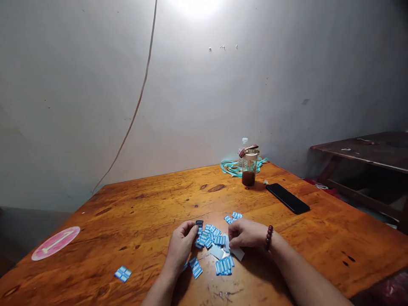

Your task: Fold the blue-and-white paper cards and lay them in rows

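Note:
My left hand pinches a small blue-and-white printed label card between thumb and forefinger, held slightly above the table. Just to its right lies a loose heap of similar blue-striped label cards, some overlapping. My right hand, with a dark red bead bracelet at the wrist, is curled over the heap's right side. Its fingers are closed, and what they hold, if anything, is hidden. Pale blank pieces lie between the hands. A smaller group of cards sits nearer to me.
One separate blue card piece lies at the left, beyond it a pink oval sticker. A black phone rests at the right. Toward the wall stand a lidded cup with dark contents and turquoise straps. Another table is farther right.

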Available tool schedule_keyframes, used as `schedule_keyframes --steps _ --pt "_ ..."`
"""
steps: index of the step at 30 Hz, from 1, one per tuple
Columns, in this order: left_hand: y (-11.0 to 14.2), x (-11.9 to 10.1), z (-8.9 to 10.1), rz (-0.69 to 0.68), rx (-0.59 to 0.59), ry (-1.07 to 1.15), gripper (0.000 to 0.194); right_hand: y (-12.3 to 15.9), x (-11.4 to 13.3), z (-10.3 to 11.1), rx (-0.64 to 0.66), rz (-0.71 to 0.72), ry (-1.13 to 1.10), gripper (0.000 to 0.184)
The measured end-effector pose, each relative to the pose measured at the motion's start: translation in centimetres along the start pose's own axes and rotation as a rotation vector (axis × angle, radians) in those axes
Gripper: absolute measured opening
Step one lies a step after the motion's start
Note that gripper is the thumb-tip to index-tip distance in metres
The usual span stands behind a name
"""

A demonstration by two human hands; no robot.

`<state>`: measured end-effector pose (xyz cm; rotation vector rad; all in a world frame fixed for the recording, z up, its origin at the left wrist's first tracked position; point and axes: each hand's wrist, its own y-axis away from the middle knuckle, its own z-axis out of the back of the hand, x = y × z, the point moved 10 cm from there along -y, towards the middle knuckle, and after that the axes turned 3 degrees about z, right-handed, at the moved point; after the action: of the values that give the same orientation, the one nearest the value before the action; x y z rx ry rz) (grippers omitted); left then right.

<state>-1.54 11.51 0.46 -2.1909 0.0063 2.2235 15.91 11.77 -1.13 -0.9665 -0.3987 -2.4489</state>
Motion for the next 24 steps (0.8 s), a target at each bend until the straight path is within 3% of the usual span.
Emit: schedule_keyframes --steps 4,6,11,16,24 --pt "-0.1 -0.1 0.5 -0.008 -0.029 -0.032 0.026 0.5 -2.9 5.5 -0.406 -0.068 -0.043 0.022" --pt "-0.2 -0.1 0.5 -0.013 -0.026 -0.035 0.026 0.9 -4.2 7.2 -0.521 -0.123 0.019 0.022" --pt "-0.2 0.1 0.2 -0.012 0.003 -0.026 0.023 0.4 -5.0 6.7 -0.496 -0.135 0.094 0.014" --pt "0.0 -0.2 0.2 -0.025 0.008 -0.036 0.022 -0.3 -3.7 5.1 -0.422 -0.072 0.18 0.026" --pt "0.1 -0.4 0.1 -0.022 0.004 -0.023 0.023 -0.6 -2.1 3.9 -0.307 0.01 0.277 0.023"
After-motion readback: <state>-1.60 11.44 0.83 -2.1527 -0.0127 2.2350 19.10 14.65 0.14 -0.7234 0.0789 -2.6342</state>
